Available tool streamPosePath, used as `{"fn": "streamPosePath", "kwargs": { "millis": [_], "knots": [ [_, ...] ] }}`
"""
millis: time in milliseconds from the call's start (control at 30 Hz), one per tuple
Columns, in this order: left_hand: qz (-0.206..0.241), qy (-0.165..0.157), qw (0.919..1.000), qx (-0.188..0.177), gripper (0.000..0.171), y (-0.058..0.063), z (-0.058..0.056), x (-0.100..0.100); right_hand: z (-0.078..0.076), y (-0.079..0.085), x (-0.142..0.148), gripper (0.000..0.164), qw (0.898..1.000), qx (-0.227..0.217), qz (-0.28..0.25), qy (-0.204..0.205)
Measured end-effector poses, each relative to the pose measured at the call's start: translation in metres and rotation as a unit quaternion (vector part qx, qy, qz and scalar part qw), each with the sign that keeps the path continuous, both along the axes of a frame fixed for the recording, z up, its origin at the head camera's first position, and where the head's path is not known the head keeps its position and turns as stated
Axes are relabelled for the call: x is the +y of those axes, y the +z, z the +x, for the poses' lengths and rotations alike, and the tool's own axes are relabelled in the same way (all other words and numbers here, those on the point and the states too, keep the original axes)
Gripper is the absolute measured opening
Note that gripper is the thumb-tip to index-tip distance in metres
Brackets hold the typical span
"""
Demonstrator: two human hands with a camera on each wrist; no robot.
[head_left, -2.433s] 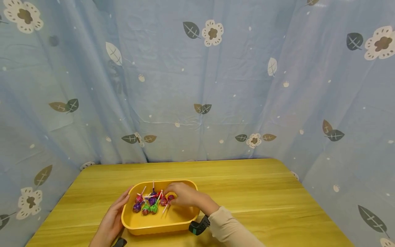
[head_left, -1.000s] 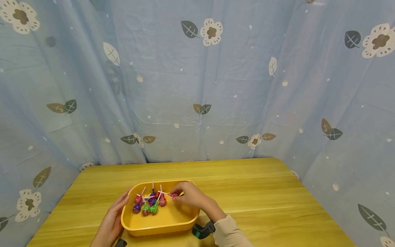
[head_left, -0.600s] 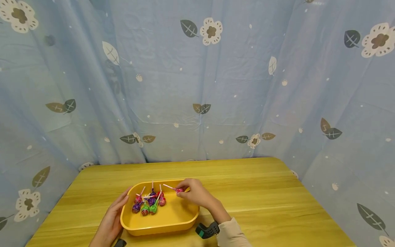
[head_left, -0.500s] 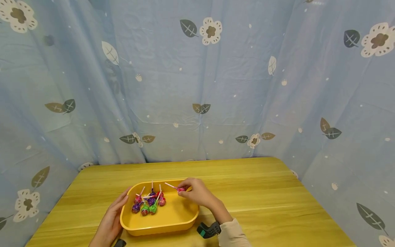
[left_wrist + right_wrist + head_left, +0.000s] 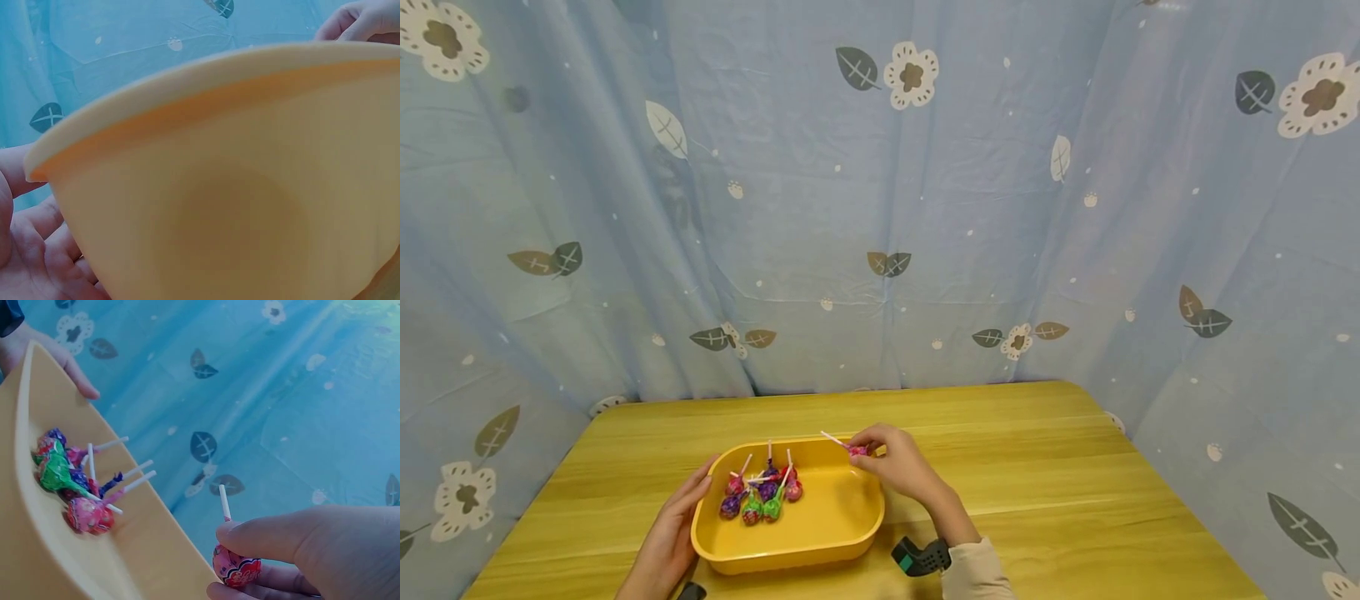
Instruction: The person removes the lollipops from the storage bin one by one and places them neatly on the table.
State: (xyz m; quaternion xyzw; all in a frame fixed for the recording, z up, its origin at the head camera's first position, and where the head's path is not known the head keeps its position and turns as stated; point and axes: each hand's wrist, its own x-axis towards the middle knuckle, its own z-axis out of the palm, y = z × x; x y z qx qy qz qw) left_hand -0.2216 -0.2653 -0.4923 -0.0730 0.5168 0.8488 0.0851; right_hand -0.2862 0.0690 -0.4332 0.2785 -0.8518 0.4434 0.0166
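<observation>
Right hand (image 5: 895, 457): thumb and fingers pinch one pink lollipop (image 5: 237, 569) by its wrapped head; the stick stands free, angled up and toward the person's left.
Held lollipop: at the back right corner of the yellow tray (image 5: 793, 557), off the tray floor; height over the rim hard to judge.
Left hand (image 5: 673, 533): at the tray's left end, fingers laid along the outside, against the rim; looks like steadying rather than clutching.
Lollipops in tray: a loose cluster in the left half – purple, red, pink, plus a green lollipop (image 5: 772, 509) near the front of the group. Sticks cross; heads overlap, so exact count uncertain.
Tray's right half: bare yellow floor between cluster and right hand.
Done, by my reading: one lollipop singled out and lifted, well apart from the cluster.
Left over: this one not yet set down; the cluster lies in the tray, none of it in the fingers.
Overall: separation seems partial – most lollipops remain grouped.
Support: tray sits on the wood-grain table (image 5: 1000, 467).
</observation>
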Motion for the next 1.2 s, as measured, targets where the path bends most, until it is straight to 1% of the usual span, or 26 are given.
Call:
{"fn": "streamPosePath", "kwargs": {
  "millis": [100, 233, 300, 400, 433, 500, 600, 667, 733, 867, 933, 1000, 1200],
  "knots": [
    [0.002, 0.002, 1.0000, -0.002, 0.067, 0.000, 0.000, 0.000, -0.001, 0.001, 0.004, 0.016, 1.000, 0.013, -0.007, -0.006],
    [0.006, 0.002, 1.0000, -0.003, 0.061, 0.000, 0.001, 0.000, -0.002, 0.001, 0.010, 0.018, 1.000, 0.014, -0.020, -0.018],
    [0.008, 0.002, 1.0000, -0.001, 0.054, 0.000, 0.001, 0.000, -0.003, 0.001, 0.013, 0.018, 0.999, 0.012, -0.023, -0.025],
    [0.013, 0.003, 0.9999, 0.000, 0.037, -0.001, 0.001, 0.000, -0.006, 0.000, 0.017, 0.017, 0.999, 0.013, -0.025, -0.036],
    [0.014, 0.002, 0.9999, 0.001, 0.034, -0.001, 0.001, 0.000, -0.007, 0.000, 0.018, 0.016, 0.999, 0.017, -0.025, -0.039],
    [0.014, 0.001, 0.9999, 0.002, 0.037, -0.001, 0.001, 0.000, -0.008, -0.001, 0.019, 0.016, 0.998, 0.024, -0.028, -0.044],
    [0.013, -0.003, 0.9999, 0.004, 0.054, 0.000, 0.001, -0.001, -0.010, -0.001, 0.021, 0.015, 0.998, 0.028, -0.033, -0.052],
    [0.013, -0.003, 0.9999, 0.003, 0.058, 0.000, 0.001, -0.001, -0.011, -0.001, 0.022, 0.016, 0.997, 0.027, -0.034, -0.057],
    [0.015, -0.002, 0.9999, 0.002, 0.052, -0.001, 0.001, -0.001, -0.012, -0.002, 0.024, 0.017, 0.997, 0.024, -0.034, -0.062],
    [0.015, 0.001, 0.9999, 0.004, 0.026, -0.001, 0.001, 0.000, -0.014, -0.005, 0.030, 0.016, 0.997, 0.020, -0.032, -0.072],
    [0.017, 0.000, 0.9998, 0.007, 0.020, -0.001, 0.001, 0.001, -0.015, -0.007, 0.032, 0.015, 0.996, 0.017, -0.036, -0.076],
    [0.017, 0.000, 0.9998, 0.008, 0.018, -0.001, 0.001, 0.001, -0.017, -0.010, 0.035, 0.015, 0.996, 0.013, -0.041, -0.079],
    [0.017, 0.001, 0.9999, 0.001, 0.028, 0.000, 0.001, 0.001, -0.022, -0.014, 0.041, 0.016, 0.994, -0.014, -0.065, -0.090]
  ]
}}
